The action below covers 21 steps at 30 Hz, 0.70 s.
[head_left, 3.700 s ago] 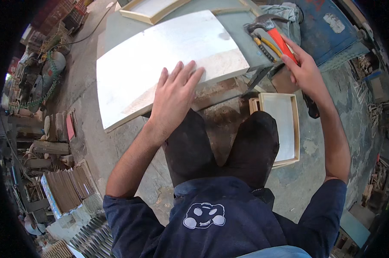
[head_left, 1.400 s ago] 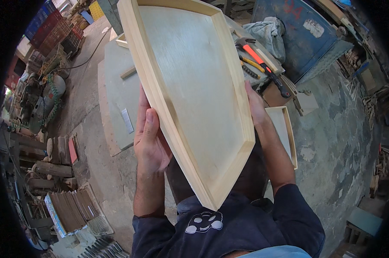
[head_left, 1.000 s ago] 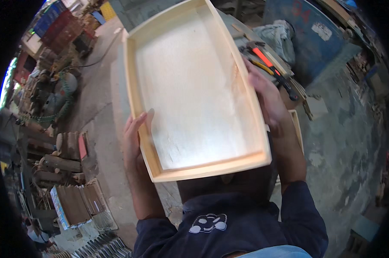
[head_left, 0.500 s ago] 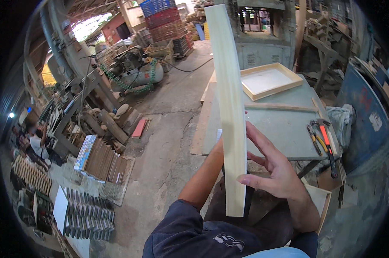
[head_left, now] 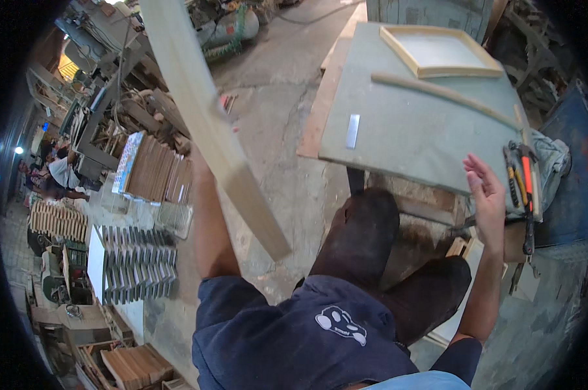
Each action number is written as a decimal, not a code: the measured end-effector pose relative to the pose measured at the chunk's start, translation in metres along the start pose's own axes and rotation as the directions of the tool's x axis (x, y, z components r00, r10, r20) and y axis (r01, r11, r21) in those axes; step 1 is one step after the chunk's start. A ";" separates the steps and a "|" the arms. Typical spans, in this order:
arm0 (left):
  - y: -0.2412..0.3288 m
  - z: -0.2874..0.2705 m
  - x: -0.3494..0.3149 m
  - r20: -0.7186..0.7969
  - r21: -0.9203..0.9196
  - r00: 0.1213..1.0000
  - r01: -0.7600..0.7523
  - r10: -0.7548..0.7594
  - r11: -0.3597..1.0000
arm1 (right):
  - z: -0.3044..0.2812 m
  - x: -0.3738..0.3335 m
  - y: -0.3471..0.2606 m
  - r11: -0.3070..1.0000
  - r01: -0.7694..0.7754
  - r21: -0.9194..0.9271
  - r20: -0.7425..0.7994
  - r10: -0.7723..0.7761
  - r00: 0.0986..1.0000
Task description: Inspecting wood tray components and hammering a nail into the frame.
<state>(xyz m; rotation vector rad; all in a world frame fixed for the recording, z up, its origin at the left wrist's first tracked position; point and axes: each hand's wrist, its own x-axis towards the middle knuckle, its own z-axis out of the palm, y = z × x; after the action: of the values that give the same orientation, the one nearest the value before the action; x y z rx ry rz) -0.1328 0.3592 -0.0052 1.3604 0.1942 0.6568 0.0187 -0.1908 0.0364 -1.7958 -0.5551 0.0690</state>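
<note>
Leaving wooden tray (head_left: 212,127): right hand (head_left: 489,200)

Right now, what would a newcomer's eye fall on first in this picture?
Probably the pale wooden tray, held up edge-on at the left, close by. Next, perhaps the orange-handled hammer at the right edge of the grey table. A second tray, lying at the table's far end, may follow.

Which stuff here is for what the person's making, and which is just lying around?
Probably part of the job:
tray, held up edge-on
hammer, near the open right hand
table

Probably just lying about:
cloth
brown stack on the floor
</note>
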 end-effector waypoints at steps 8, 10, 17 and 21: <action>-0.090 -0.058 -0.112 -0.444 0.835 0.891 0.374 0.095 0.403 | -0.063 -0.036 0.040 0.995 0.016 -0.103 -0.480 -0.064 0.875; -0.135 -0.138 -0.154 -0.518 0.705 0.855 0.420 0.010 0.572 | -0.078 -0.042 0.052 0.977 0.208 0.043 -0.618 -0.137 0.774; -0.289 -0.097 -0.194 -0.777 0.629 0.630 0.774 -0.016 -0.072 | -0.203 -0.222 0.166 0.857 -0.482 -0.183 -0.948 -0.024 0.317; -0.318 -0.070 -0.196 -0.640 0.757 0.743 0.653 -0.197 0.003 | -0.243 -0.281 0.342 0.928 -0.318 -0.194 -0.854 0.000 0.520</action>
<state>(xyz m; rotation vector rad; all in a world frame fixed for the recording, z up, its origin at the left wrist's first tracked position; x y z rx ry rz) -0.2229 0.2926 -0.3678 2.2594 1.6108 0.0974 -0.0362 -0.5869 -0.2714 -1.9298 0.3548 -0.8030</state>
